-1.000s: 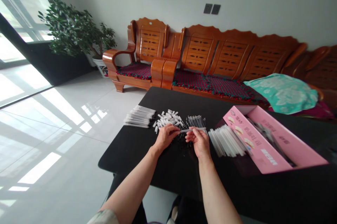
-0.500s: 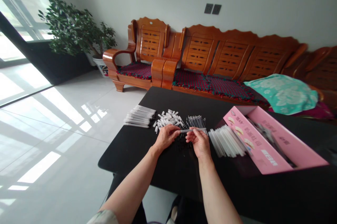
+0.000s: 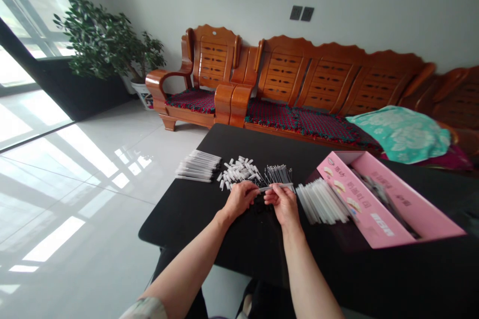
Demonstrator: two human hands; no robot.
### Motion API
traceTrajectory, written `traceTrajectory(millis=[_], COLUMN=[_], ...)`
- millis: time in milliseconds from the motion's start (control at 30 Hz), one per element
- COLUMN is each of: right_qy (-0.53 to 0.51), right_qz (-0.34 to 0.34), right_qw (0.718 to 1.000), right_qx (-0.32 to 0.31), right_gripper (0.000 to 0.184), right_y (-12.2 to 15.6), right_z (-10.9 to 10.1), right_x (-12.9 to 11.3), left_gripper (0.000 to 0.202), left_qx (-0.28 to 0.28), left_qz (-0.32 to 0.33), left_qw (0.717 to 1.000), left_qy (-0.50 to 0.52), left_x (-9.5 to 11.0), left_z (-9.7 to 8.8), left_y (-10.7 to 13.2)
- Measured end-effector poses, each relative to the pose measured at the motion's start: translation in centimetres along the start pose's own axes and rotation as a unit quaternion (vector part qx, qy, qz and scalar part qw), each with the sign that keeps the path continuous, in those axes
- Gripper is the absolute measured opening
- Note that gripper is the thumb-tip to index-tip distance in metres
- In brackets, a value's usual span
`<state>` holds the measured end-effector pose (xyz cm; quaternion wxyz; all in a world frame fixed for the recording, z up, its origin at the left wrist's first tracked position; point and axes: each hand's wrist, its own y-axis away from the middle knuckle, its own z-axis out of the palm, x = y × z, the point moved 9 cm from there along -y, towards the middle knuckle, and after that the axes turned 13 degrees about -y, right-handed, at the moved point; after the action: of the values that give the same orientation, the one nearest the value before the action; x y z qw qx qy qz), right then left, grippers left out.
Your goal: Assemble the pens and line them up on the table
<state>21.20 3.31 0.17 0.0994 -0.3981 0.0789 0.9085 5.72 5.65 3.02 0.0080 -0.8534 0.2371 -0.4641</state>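
Note:
Both my hands meet over a black table (image 3: 209, 239). My right hand (image 3: 285, 204) pinches a thin clear pen tube (image 3: 281, 187) that lies crosswise. My left hand (image 3: 240, 198) is closed at the tube's left end, fingers pinched on it or on a small part I cannot make out. Behind the hands lie a heap of white caps (image 3: 239, 171), a bunch of thin refills (image 3: 279, 173) and a stack of finished white pens (image 3: 198, 165) at the far left. A pile of clear tubes (image 3: 322, 201) lies right of my right hand.
An open pink cardboard box (image 3: 377, 209) lies on the table's right half. Beyond the table stand a carved wooden chair (image 3: 194, 79) and bench (image 3: 329, 89) with a teal cloth (image 3: 404, 132). A potted plant (image 3: 105, 44) stands by the window at the left.
My left hand has slid a little to the right, closer to my right hand along the tube. The right hand and the piles have stayed put.

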Motion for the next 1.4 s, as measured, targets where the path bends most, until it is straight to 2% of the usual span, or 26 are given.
traceTrajectory(millis=[200, 433, 600, 733, 800, 900, 1000, 1067, 1200, 1400], right_qy=[0.006, -0.003, -0.016, -0.019, -0.012, -0.003, -0.002, -0.001, 0.004, 0.004], right_qz=[0.019, 0.039, 0.044, 0.002, -0.026, -0.045, -0.057, -0.061, -0.05, -0.01], right_qw=[0.999, 0.996, 0.994, 0.994, 0.996, 0.997, 0.997, 0.997, 0.997, 0.993], right_qx=[0.049, 0.078, 0.099, 0.107, 0.088, 0.057, 0.054, 0.055, 0.064, 0.114], right_gripper=[0.032, 0.03, 0.029, 0.029, 0.031, 0.032, 0.031, 0.031, 0.033, 0.035], right_y=[-0.2, -0.4, -0.2, 0.0, 0.1, 0.3, 0.5, 0.7, 0.6, 0.3], right_z=[-1.3, -2.0, -1.9, -1.4, -0.9, -0.1, 0.1, 0.1, 0.1, -1.3], right_x=[0.3, 0.8, 1.0, 0.4, 0.0, -0.4, -0.8, -1.0, -0.9, 0.3], left_gripper=[0.028, 0.036, 0.036, 0.028, 0.025, 0.029, 0.028, 0.026, 0.027, 0.03], left_qx=[0.064, 0.09, 0.104, 0.11, 0.097, 0.044, -0.003, -0.008, 0.013, 0.057], left_qz=[0.123, 0.152, 0.148, 0.097, 0.056, 0.026, 0.038, 0.049, 0.087, 0.111], left_qw=[0.976, 0.944, 0.947, 0.978, 0.991, 0.998, 0.999, 0.998, 0.99, 0.975], left_qy=[-0.168, -0.278, -0.264, -0.147, -0.077, -0.026, -0.031, -0.05, -0.107, -0.183], left_x=[2.9, 3.9, 4.2, 2.7, 1.6, 0.7, 0.8, 0.9, 1.7, 2.2], left_z=[0.0, 1.3, 1.2, 0.1, -0.3, -0.2, 0.2, 0.1, 0.0, 0.6], left_y=[0.6, 1.3, 1.4, 0.7, 0.3, 0.0, 0.1, 0.2, 0.2, 0.6])
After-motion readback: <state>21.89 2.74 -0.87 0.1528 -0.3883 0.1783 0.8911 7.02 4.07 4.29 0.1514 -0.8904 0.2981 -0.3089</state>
